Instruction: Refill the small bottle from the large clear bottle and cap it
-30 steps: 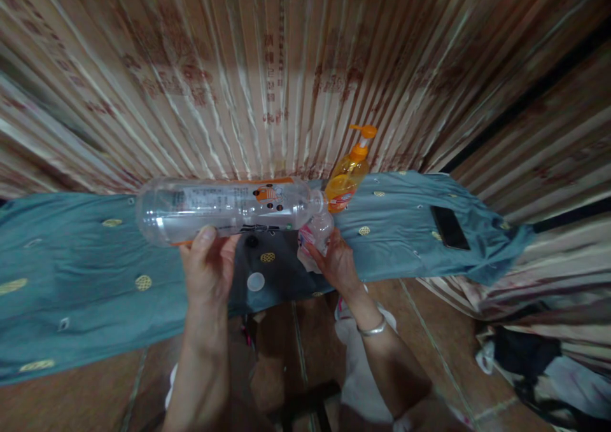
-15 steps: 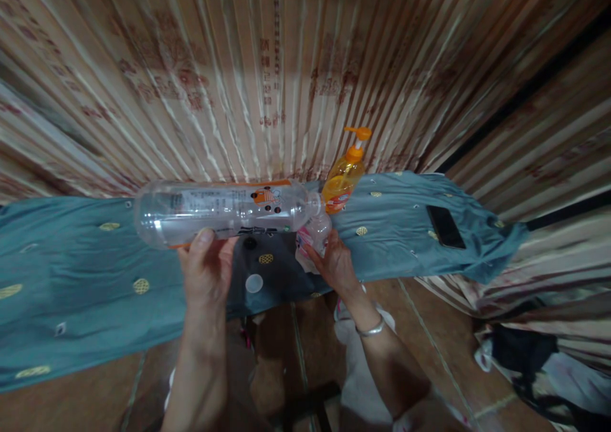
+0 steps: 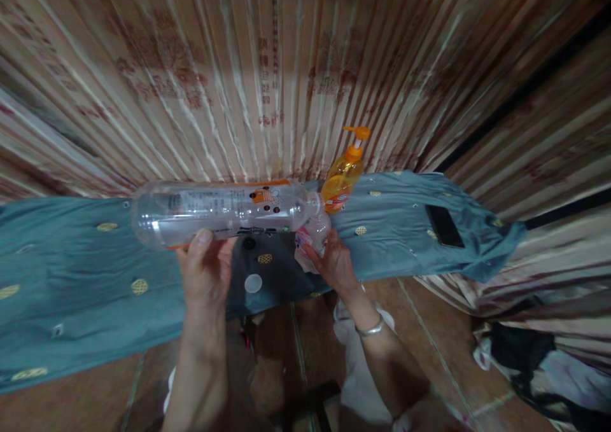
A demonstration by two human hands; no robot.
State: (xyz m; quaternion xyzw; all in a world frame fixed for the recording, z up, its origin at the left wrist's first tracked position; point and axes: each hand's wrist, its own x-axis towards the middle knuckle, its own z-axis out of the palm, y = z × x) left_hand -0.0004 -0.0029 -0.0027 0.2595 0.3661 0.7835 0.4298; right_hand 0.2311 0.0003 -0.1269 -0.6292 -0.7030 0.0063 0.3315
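Over teal cloth [image 3: 71,279], we hold big bottle [image 3: 219,210] level, left hand [image 3: 205,270] clamped under it. Right hand [image 3: 334,263] wraps small bottle [image 3: 312,238] at big bottle's mouth. Pouring step, we judge; next needs steady tilt, mouths aligned. Cap [image 3: 252,283] lies below.

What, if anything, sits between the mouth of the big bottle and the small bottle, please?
Nothing visible does. The big bottle, held on its side by the left hand, has its mouth right at the top of the small bottle held by the right hand. The white cap lies apart on the cloth.
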